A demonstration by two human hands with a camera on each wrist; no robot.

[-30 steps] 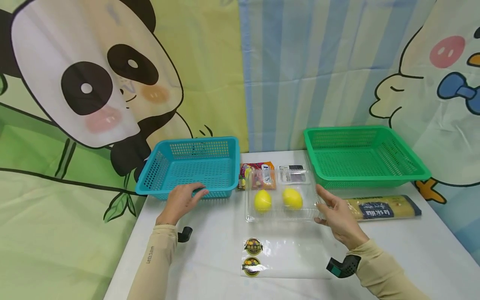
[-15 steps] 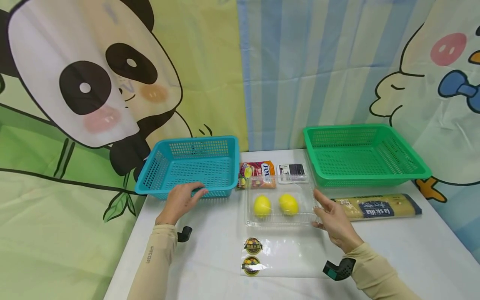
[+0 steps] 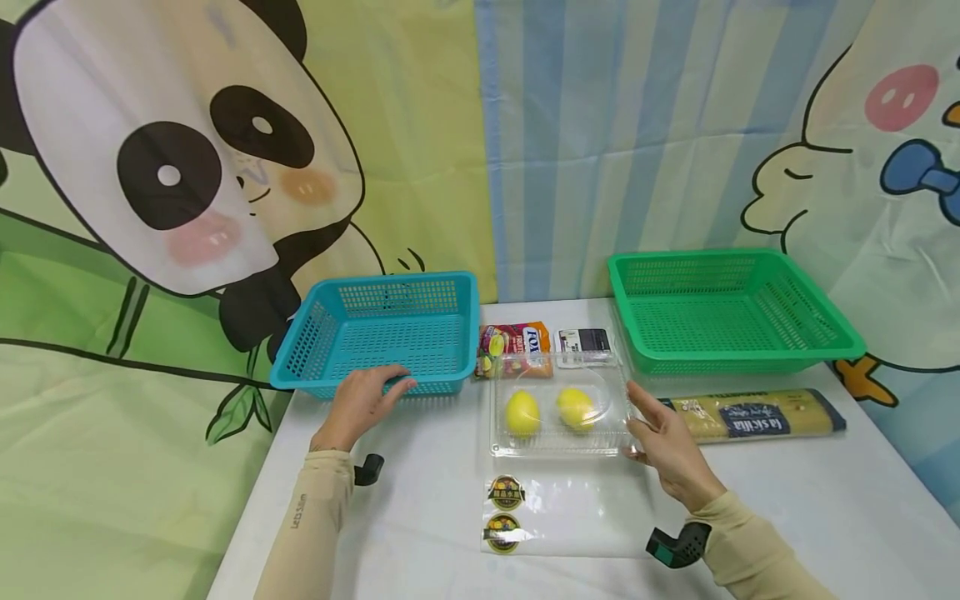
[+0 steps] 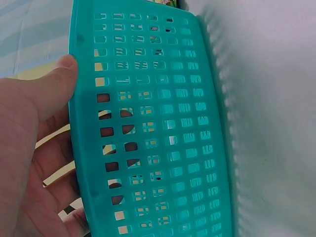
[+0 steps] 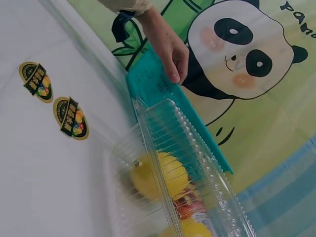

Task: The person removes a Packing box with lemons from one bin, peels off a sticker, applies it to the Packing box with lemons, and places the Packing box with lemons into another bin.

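My left hand grips the front rim of a blue perforated basket. In the left wrist view its thumb lies over the rim, with the other fingers behind the wall. A clear plastic clamshell box with two lemons inside sits mid-table. My right hand holds the box at its right edge, thumb and fingers spread along that side. In the right wrist view the lid of the box stands over a lemon; the right hand itself is out of that view.
Behind the box lie a candy bag and a small white pack with a dark label. A green basket stands back right, with a spaghetti packet before it. Two round stickers on a clear sheet lie in front.
The right hand and the clamshell box with the lemons have come slightly toward the person and down, uncovering more of the candy bag and white pack. The left hand stays on the basket rim.
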